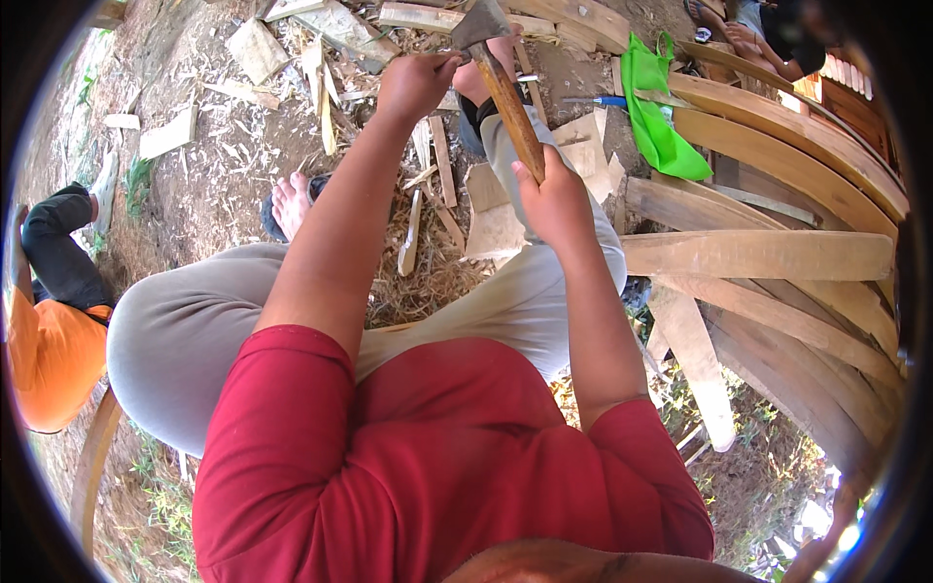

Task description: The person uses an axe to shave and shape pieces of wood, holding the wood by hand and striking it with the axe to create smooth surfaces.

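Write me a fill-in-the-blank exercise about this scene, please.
1. The left grip is at the axe head; the wooden handle is in the ____ grip.
2. The bag by the wooden planks is bright ____.
3. A person at the picture's left edge wears an ____ top.

Missing words: right; green; orange.

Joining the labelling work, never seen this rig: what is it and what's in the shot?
No machine: a person works with two bare hands. The one picture comes from the left of two fisheye cameras worn on the head, looking down, so straight edges bend. The right hand grips an axe by its wooden handle; the left hand has its fingertips close to the axe's head, and whether they pinch anything is unclear. On the ground lie wood offcuts; at right are curved planks and a bright green bag.
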Tool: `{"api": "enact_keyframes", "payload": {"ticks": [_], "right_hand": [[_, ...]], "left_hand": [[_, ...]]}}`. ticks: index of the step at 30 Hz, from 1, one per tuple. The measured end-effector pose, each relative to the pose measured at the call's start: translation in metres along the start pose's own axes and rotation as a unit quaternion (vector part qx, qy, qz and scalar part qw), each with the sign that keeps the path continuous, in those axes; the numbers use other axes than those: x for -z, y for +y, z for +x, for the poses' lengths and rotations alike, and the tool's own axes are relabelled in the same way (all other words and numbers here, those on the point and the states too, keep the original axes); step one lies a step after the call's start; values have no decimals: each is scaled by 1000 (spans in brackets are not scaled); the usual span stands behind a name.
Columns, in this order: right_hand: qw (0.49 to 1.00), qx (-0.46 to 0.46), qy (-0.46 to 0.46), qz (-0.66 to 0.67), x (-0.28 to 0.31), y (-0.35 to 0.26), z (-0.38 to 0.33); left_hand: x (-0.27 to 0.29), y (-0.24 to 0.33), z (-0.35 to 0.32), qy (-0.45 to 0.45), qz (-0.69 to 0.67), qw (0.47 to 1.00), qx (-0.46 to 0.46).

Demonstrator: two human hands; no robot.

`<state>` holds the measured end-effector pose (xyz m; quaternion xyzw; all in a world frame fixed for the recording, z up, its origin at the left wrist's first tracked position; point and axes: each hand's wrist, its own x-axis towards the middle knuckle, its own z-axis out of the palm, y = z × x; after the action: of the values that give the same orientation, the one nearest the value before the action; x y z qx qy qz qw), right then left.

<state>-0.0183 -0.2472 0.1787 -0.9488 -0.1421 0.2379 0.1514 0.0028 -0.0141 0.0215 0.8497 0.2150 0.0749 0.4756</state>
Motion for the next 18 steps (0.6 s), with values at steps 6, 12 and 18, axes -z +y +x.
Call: {"api": "enact_keyframes", "payload": {"ticks": [6, 12, 18], "right_hand": [[999, -21, -26, -8, 3, -6, 0], [999, -20, -25, -9, 1, -6, -1], [999, -22, -27, -3, 3, -7, -1]], "left_hand": [[3, 4, 1, -17, 24, 999, 29], [8, 7, 1, -34, 9, 998, 43], [5, 3, 2, -32, 10, 998, 59]]}}
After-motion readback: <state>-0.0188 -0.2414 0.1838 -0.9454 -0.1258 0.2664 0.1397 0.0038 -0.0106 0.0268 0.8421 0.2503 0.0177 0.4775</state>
